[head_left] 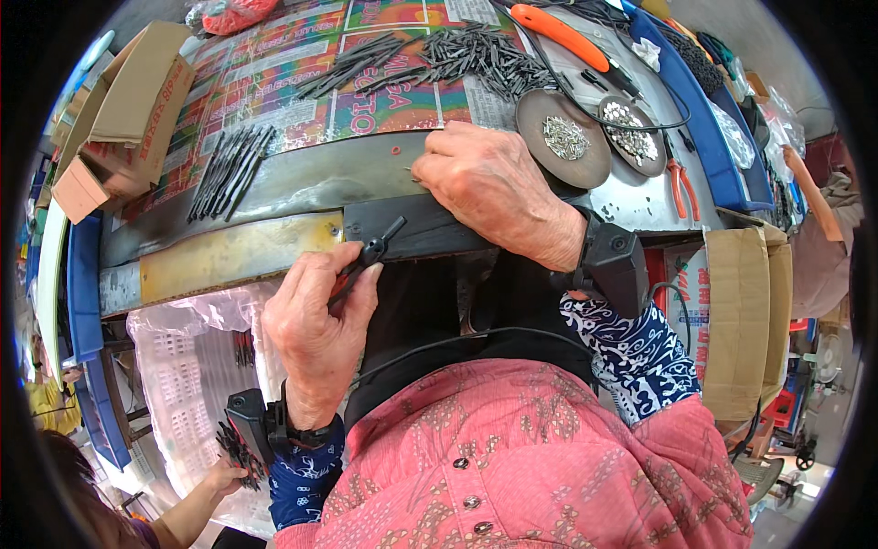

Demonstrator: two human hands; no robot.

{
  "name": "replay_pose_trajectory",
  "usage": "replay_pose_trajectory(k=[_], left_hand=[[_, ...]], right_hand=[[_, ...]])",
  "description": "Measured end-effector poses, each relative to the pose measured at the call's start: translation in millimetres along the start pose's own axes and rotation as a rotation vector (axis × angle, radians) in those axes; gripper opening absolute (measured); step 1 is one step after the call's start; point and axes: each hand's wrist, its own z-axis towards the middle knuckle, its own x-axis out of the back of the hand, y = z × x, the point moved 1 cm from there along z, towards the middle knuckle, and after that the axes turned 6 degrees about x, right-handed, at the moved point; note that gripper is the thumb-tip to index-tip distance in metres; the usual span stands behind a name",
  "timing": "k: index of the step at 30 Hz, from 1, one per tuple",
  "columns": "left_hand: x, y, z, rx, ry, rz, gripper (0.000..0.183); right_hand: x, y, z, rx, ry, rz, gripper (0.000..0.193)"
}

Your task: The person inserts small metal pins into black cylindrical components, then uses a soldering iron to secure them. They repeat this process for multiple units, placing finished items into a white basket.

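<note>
My left hand (320,320) is closed at the table's front edge. Its thumb and fingers pinch a slender black part (377,249) with a round, holed middle and a thin arm sticking out up and to the right. My right hand (494,183) rests on the metal work surface with its fingers curled together. A tiny thin piece shows at its fingertips, too small to name. A small red ring (396,149) lies just beyond those fingertips. Two round dishes of small silvery metal pieces, a left dish (541,151) and a right dish (651,156), stand beside my right hand.
Black strips (229,174) lie in a row at left; a heap of black parts (471,59) lies at the back. An orange-handled tool (562,37), red pliers (679,188) and a blue bin (709,119) are at right. A cardboard box (137,110) stands left. Another person's hand (224,478) is lower left.
</note>
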Motion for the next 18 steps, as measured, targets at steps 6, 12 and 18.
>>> replay_pose_trajectory(k=[6,12,18], left_hand=[[1,0,2,-0.056,0.024,0.061,0.021],[-1,5,-1,-0.1,0.038,0.096,0.021],[-4,5,-4,-0.166,0.056,0.128,0.026]], right_hand=[[-1,6,4,0.053,-0.015,0.008,0.007],[-2,13,7,0.067,-0.018,0.049,0.007],[22,-15,-8,-0.163,0.158,0.517,0.01]])
